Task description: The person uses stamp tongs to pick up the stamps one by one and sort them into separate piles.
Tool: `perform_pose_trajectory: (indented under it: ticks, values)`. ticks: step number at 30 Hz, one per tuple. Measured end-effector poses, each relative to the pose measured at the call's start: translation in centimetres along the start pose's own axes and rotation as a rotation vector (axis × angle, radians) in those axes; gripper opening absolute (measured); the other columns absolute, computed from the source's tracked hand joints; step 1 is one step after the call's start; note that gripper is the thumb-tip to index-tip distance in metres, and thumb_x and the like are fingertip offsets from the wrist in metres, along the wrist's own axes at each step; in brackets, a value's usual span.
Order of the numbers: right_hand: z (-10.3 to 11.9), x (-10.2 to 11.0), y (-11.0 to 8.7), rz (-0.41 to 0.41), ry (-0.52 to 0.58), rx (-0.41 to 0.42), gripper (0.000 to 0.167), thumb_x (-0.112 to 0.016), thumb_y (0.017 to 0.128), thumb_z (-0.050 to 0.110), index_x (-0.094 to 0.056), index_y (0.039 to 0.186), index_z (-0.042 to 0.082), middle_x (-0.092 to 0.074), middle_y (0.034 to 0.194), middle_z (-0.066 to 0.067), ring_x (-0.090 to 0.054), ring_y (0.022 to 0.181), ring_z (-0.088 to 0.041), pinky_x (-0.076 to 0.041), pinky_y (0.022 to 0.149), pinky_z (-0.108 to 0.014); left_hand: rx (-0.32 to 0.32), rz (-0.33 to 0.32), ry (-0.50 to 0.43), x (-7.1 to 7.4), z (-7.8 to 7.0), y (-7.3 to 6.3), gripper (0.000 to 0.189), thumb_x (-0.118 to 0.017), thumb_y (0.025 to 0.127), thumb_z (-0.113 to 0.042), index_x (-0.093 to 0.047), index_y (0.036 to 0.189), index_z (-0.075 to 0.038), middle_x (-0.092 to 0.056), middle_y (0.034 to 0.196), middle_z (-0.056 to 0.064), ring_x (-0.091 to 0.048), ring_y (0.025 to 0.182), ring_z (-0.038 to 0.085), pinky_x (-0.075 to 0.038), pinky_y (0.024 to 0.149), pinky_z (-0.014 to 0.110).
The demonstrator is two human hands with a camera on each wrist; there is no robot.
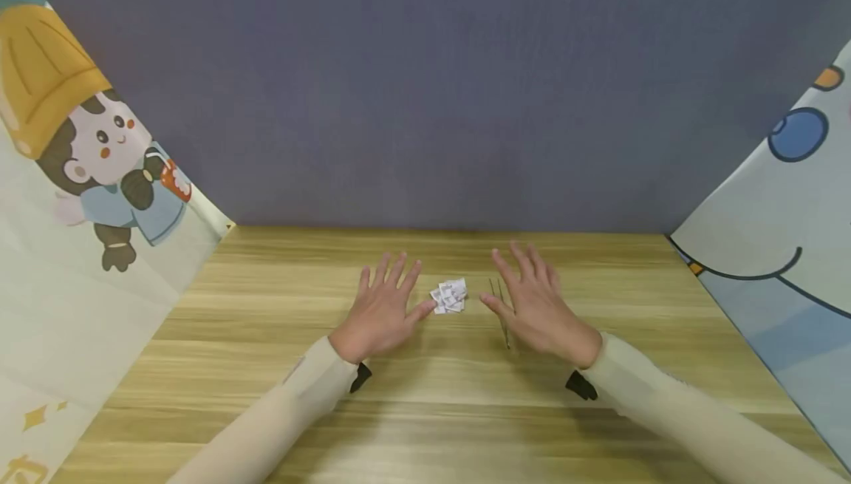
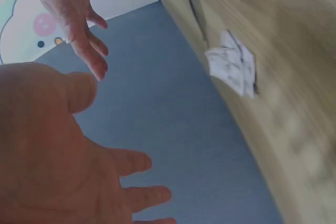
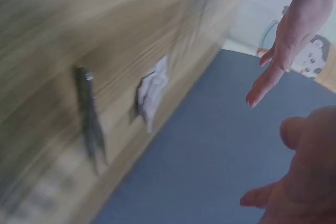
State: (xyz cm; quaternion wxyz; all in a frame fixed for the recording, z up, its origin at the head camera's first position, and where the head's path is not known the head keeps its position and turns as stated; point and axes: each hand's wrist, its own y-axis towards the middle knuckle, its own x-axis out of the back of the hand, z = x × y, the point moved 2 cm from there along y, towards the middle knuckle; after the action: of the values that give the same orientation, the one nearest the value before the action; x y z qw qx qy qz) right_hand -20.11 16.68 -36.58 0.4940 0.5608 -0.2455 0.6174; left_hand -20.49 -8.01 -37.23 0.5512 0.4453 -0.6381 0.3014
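Note:
A small heap of white paper pieces [image 1: 450, 295] with faint printing lies on the wooden table. My left hand [image 1: 382, 314] is spread above the table just left of it, its thumb tip overlapping the heap's edge in the head view. On the right, my right hand [image 1: 541, 310] is held out with fingers apart. Metal tweezers [image 3: 90, 111] lie on the wood to the right of the papers, their tips parted; in the head view the right thumb crosses over them. Both wrist views show the hands raised over the tabletop, with nothing in them.
The wooden table [image 1: 439, 425] ends at a dark grey-blue panel [image 1: 439, 100] behind. Cartoon-printed white sheets hang at the left [image 1: 60, 307] and right [image 1: 744, 225] sides.

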Motion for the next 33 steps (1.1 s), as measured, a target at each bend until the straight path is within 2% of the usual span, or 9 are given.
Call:
perform_pose_trajectory:
  ticks: [5,8,11,14,17,21,24,29,33]
  values:
    - [-1.4,-1.1,0.3,-0.024,-0.023,0.057,0.058,-0.059,0.094,0.022,-0.035,0.145,0.005,-0.021,0.146,-0.028,-0.016,0.131,-0.052,-0.019,0.096,-0.071,-0.011,0.072,0.027,-1.5,0.2,0.8,0.064,-0.037,0.099,-0.048,-0.027,0.15,-0.01,-0.024,0.152,0.016,-0.014,0.139,0.038,-0.016,0.108,0.056]
    - [-2.2,-1.9,0.4,-0.009,-0.013,0.093,0.051,-0.067,0.086,0.004,-0.051,0.134,0.006,-0.037,0.135,-0.027,-0.032,0.121,-0.047,-0.03,0.092,-0.065,-0.038,0.131,0.034,-2.6,0.0,1.2,0.06,-0.041,0.1,-0.042,-0.031,0.148,-0.007,-0.028,0.15,0.015,-0.02,0.138,0.037,-0.021,0.107,0.056]
    - [-2.7,-2.9,0.6,0.041,0.031,0.14,0.048,-0.066,0.076,-0.011,-0.064,0.12,0.007,-0.049,0.121,-0.019,-0.042,0.109,-0.037,-0.038,0.088,-0.054,-0.082,0.155,0.04,-3.8,-0.3,1.6,0.056,-0.044,0.099,-0.038,-0.037,0.145,-0.006,-0.03,0.149,0.014,-0.022,0.137,0.035,-0.023,0.106,0.055]
    - [-3.3,-3.8,0.8,0.093,0.073,0.194,0.049,-0.058,0.07,-0.022,-0.071,0.106,0.008,-0.052,0.111,-0.01,-0.046,0.101,-0.029,-0.042,0.086,-0.045,-0.129,0.156,0.04,-4.6,-0.8,2.1,0.052,-0.045,0.099,-0.035,-0.041,0.142,-0.006,-0.031,0.149,0.012,-0.023,0.137,0.034,-0.025,0.105,0.055]
    - [-3.7,-4.6,1.1,0.122,0.084,0.237,0.047,-0.056,0.069,-0.023,-0.073,0.095,0.011,-0.053,0.105,-0.005,-0.049,0.098,-0.024,-0.045,0.086,-0.04,-0.162,0.159,0.043,-5.1,-1.2,2.6,0.047,-0.044,0.1,-0.032,-0.045,0.14,-0.007,-0.033,0.149,0.011,-0.025,0.137,0.033,-0.026,0.105,0.055]
    - [-4.1,-5.2,1.2,0.136,0.078,0.27,0.029,-0.068,0.075,-0.014,-0.071,0.085,0.014,-0.054,0.097,-0.001,-0.051,0.092,-0.02,-0.046,0.082,-0.038,-0.17,0.198,0.055,-5.5,-1.4,3.3,0.045,-0.043,0.101,-0.03,-0.045,0.14,-0.009,-0.036,0.148,0.008,-0.026,0.136,0.033,-0.027,0.105,0.054]
    - [-4.2,-5.5,1.4,0.142,0.075,0.288,0.023,-0.073,0.076,-0.007,-0.068,0.081,0.016,-0.053,0.092,0.001,-0.051,0.088,-0.017,-0.047,0.078,-0.037,-0.164,0.229,0.061,-5.8,-1.5,3.6,0.043,-0.043,0.101,-0.029,-0.047,0.139,-0.01,-0.038,0.146,0.006,-0.028,0.136,0.031,-0.028,0.104,0.053]
    - [-4.6,-5.7,1.7,0.142,0.108,0.279,0.023,-0.075,0.076,-0.003,-0.066,0.081,0.018,-0.053,0.091,0.004,-0.051,0.086,-0.016,-0.047,0.074,-0.034,-0.14,0.225,0.048,-6.2,-1.5,4.0,0.043,-0.045,0.1,-0.029,-0.048,0.138,-0.011,-0.041,0.143,0.006,-0.033,0.131,0.028,-0.031,0.102,0.051]
    - [-4.8,-5.4,2.1,0.082,0.182,0.274,0.021,-0.074,0.079,-0.001,-0.065,0.087,0.016,-0.054,0.092,0.004,-0.053,0.086,-0.016,-0.048,0.073,-0.034,-0.113,0.199,0.047,-6.5,-1.4,4.3,0.045,-0.048,0.098,-0.031,-0.049,0.138,-0.01,-0.044,0.139,0.007,-0.038,0.124,0.027,-0.034,0.1,0.048]
